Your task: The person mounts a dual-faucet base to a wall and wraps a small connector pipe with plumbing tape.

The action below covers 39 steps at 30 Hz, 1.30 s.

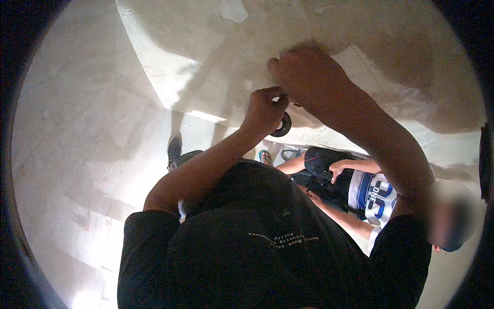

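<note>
Left hand (265, 110) fingers clamped on small part above dark round disc (282, 125) at pale slab (206, 56) edge, right hand (309, 77) fingers curled over it, closure unclear; best steady the disc, pressing evenly.

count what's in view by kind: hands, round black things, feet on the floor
hands: 4 (the person's left hand and right hand, plus a co-worker's two, one on a dark object and one lower)
round black disc: 1
feet: 2 (dark shoe, sandalled foot)
total: 7
</note>
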{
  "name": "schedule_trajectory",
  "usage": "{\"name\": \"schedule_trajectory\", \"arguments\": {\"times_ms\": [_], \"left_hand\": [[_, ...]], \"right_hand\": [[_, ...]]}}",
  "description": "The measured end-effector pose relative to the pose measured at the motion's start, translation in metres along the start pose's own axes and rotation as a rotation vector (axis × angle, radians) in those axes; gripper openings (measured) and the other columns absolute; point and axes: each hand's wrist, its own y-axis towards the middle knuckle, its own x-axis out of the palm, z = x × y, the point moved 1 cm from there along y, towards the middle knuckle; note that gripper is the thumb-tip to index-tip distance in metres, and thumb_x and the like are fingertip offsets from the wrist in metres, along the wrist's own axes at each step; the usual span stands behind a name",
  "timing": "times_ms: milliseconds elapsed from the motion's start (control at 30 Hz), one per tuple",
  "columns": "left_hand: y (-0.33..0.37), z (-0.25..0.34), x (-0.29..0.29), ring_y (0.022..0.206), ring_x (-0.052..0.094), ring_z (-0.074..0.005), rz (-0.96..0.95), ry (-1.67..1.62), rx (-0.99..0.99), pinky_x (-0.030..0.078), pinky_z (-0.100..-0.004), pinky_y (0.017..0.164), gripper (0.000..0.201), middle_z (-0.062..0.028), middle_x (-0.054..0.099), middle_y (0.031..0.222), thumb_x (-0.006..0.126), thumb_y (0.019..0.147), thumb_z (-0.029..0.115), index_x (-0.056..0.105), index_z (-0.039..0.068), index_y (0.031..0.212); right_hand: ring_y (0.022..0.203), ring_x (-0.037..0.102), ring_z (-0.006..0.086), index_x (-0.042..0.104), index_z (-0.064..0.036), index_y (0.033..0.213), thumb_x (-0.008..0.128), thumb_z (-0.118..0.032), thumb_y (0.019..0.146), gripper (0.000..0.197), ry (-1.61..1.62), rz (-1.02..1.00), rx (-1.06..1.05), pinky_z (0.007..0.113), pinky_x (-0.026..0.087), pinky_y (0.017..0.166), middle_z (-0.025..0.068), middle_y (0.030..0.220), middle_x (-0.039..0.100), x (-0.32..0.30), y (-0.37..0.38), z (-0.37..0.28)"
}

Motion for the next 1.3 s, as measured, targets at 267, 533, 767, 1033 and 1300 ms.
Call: {"name": "schedule_trajectory", "arguments": {"times_ms": [267, 533, 767, 1033, 1300], "left_hand": [[0.012, -0.027, 0.006, 0.077, 0.069, -0.0214, -0.080, 0.401, 0.384, 0.052, -0.0362, 0.067, 0.016, -0.0222, 0.070, 0.089, 0.060, 0.092, 0.013, 0.070, 0.002, 0.097], [0.019, -0.083, 0.039, 0.071, 0.062, -0.0233, -0.523, -0.354, 0.487, 0.049, -0.0334, 0.061, 0.032, -0.0139, 0.071, 0.097, 0.054, 0.098, 0.039, 0.065, 0.012, 0.112], [0.021, -0.056, 0.036, 0.067, 0.061, -0.0191, -0.608, -0.715, 0.160, 0.044, -0.0295, 0.047, 0.034, -0.0055, 0.063, 0.092, 0.049, 0.099, 0.047, 0.053, 0.017, 0.113], [0.023, -0.048, 0.034, 0.067, 0.062, -0.0181, -0.777, -1.337, -0.591, 0.044, -0.0299, 0.045, 0.039, -0.0065, 0.063, 0.092, 0.047, 0.099, 0.049, 0.055, 0.012, 0.109], [0.021, -0.046, 0.036, 0.067, 0.063, -0.0195, -0.827, -1.473, -0.608, 0.046, -0.0306, 0.045, 0.037, -0.0080, 0.064, 0.090, 0.049, 0.097, 0.044, 0.058, 0.009, 0.102]], "right_hand": [[0.078, 0.073, 0.0324, 0.075, -0.0045, 0.078, 0.073, -0.020, 0.074, 0.016, -0.071, -0.240, 0.079, 0.044, 0.058, 0.067, 0.0177, 0.080, 0.071, -0.014, 0.000, -0.007], [0.074, 0.072, 0.0298, 0.075, -0.0060, 0.075, 0.075, -0.022, 0.069, 0.017, -0.108, -0.265, 0.049, 0.041, 0.058, 0.069, 0.0163, 0.079, 0.071, -0.011, 0.011, -0.013], [0.077, 0.071, 0.0299, 0.074, -0.0062, 0.080, 0.072, -0.019, 0.072, 0.015, -0.089, -0.299, 0.149, 0.042, 0.058, 0.070, 0.0149, 0.080, 0.070, 0.001, -0.021, 0.001], [0.084, 0.069, 0.0299, 0.070, -0.0080, 0.086, 0.065, -0.012, 0.076, 0.011, -0.074, -0.182, 0.157, 0.042, 0.057, 0.073, 0.0120, 0.087, 0.067, 0.006, -0.013, 0.001], [0.078, 0.071, 0.0327, 0.073, -0.0054, 0.086, 0.068, -0.014, 0.075, 0.014, -0.124, -0.236, 0.086, 0.043, 0.057, 0.073, 0.0149, 0.081, 0.070, -0.004, 0.007, -0.008]]}}
